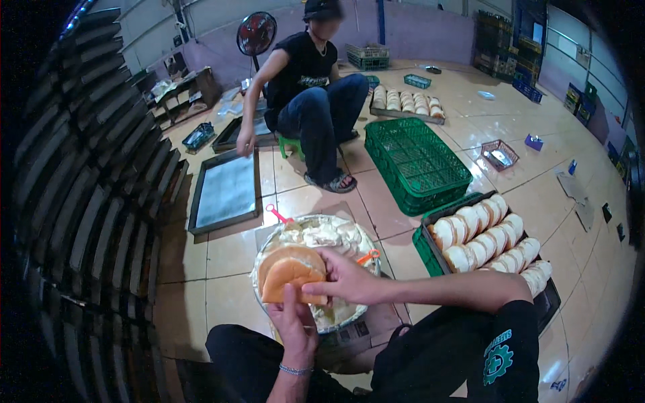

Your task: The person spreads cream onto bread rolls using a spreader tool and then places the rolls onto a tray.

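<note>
Over a wide tub (261, 295) of pale cream (329, 234), I hold a round golden-brown bun (293, 277), which looks split into two halves lying against each other. My left hand (295, 328) grips its lower edge, thumb upward on the near side. My right hand (346, 277) is closed on its right edge, the thumb on the crust. Whether cream lies between the halves I cannot tell. A pink-red handle (277, 213) sticks up at the tub's far rim, and an orange handle (368, 256) rests at its right side.
On my right stands a dark tray (430, 225) of cream-coated buns (480, 228) on a green crate. A green crate (416, 161) lies beyond it. At left are a paper-lined tray (225, 191) and a dark slatted rack (87, 201). A person (306, 87) sits opposite on a low stool.
</note>
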The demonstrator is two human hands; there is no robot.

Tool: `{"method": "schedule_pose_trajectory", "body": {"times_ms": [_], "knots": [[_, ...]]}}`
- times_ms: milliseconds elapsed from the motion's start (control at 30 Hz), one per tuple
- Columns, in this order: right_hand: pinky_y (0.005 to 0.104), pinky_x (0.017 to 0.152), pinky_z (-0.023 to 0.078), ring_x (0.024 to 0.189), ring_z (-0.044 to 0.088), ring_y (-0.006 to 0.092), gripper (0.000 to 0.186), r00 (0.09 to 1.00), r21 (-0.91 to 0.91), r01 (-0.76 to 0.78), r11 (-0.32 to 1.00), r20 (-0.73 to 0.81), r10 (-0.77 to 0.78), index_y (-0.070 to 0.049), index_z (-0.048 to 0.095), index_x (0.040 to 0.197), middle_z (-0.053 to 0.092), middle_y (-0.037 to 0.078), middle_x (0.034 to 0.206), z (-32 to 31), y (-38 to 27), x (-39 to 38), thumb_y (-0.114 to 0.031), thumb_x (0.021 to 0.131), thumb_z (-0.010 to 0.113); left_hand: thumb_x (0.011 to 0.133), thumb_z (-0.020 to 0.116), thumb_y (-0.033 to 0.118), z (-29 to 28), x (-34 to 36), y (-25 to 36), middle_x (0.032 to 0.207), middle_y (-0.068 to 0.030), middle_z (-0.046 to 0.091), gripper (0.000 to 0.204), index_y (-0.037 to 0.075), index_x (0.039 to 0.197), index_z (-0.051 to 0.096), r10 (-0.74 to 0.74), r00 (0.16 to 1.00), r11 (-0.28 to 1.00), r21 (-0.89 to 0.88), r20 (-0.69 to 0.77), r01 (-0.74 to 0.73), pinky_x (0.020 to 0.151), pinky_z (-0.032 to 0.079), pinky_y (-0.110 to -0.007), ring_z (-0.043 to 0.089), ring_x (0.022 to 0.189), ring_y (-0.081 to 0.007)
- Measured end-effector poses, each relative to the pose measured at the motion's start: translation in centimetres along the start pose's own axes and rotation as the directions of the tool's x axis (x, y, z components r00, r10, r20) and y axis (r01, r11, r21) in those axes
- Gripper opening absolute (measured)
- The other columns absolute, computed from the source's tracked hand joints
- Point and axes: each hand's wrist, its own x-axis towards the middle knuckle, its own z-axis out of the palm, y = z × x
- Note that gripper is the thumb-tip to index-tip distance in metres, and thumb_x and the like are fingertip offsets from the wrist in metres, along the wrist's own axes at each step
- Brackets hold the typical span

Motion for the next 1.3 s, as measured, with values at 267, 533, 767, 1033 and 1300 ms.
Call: {"method": "schedule_pose_trajectory", "body": {"times_ms": [267, 533, 767, 1033, 1300], "knots": [[0.0343, 0.065, 0.056, 0.082, 0.067, 0.0219, 0.063, 0.994, -0.241, 0.019, 0.97, -0.101, -0.045, -0.003, 0.036, 0.136, 0.064, 0.012, 0.101, -3.1, -0.4, -1.9, -0.026, 0.09, 0.072, 0.099, 0.06, 0.024, -0.8, 2.8, 0.2, 0.127, -0.0131, 0.06, 0.044, 0.002, 0.135, 0.047, -0.026, 0.999, 0.994, 0.106, 0.037, 0.022, 0.094, 0.052, -0.036, 0.061, 0.113, -0.0222], [0.0451, 0.074, 0.051, 0.093, 0.064, 0.0304, 0.022, 0.987, -0.989, 0.123, -0.08, 0.131, -0.099, -0.007, 0.067, 0.076, 0.066, 0.013, 0.092, -8.7, 9.4, -1.2, -0.028, 0.074, 0.072, 0.087, 0.046, -0.016, -4.0, 3.4, 3.4, 0.149, -0.0153, 0.042, 0.066, 0.0, 0.15, 0.032, 0.039, 0.942, 0.984, -0.149, -0.332, -0.093, 0.113, 0.035, -0.033, 0.046, 0.132, -0.0241], [0.0372, 0.055, 0.044, 0.07, 0.066, 0.0215, 0.011, 0.921, -0.987, -0.143, -0.07, -0.107, -0.376, -0.01, 0.071, 0.074, 0.065, 0.007, 0.072, -8.8, 11.1, -1.9, -0.013, 0.076, 0.061, 0.099, 0.058, 0.026, -5.5, 3.5, 2.4, 0.13, -0.0112, 0.061, 0.043, 0.0, 0.132, 0.054, 0.104, 0.983, 0.993, -0.039, -0.153, -0.111, 0.103, 0.046, -0.033, 0.059, 0.117, -0.0194], [0.0401, 0.052, 0.049, 0.067, 0.07, 0.0238, 0.011, 0.975, -0.953, 0.052, -0.299, -0.016, 0.221, -0.009, 0.073, 0.072, 0.071, 0.009, 0.071, -10.0, 10.9, -1.3, -0.016, 0.074, 0.063, 0.103, 0.051, 0.019, -5.9, 3.1, 4.3, 0.142, -0.0157, 0.051, 0.041, -0.005, 0.136, 0.047, 0.064, 0.993, 0.968, -0.237, -0.096, -0.085, 0.114, 0.039, -0.037, 0.05, 0.13, -0.0223], [0.0446, 0.066, 0.054, 0.072, 0.068, 0.0372, 0.019, 0.962, -0.934, -0.031, -0.355, -0.124, 0.244, -0.006, 0.071, 0.081, 0.069, 0.018, 0.078, -14.8, 3.7, 3.5, -0.023, 0.077, 0.065, 0.103, 0.052, 0.021, -6.5, 3.1, 5.2, 0.138, -0.0135, 0.055, 0.04, -0.002, 0.135, 0.05, 0.022, 0.99, 0.969, -0.239, -0.137, -0.054, 0.113, 0.038, -0.038, 0.052, 0.128, -0.0221]]}}
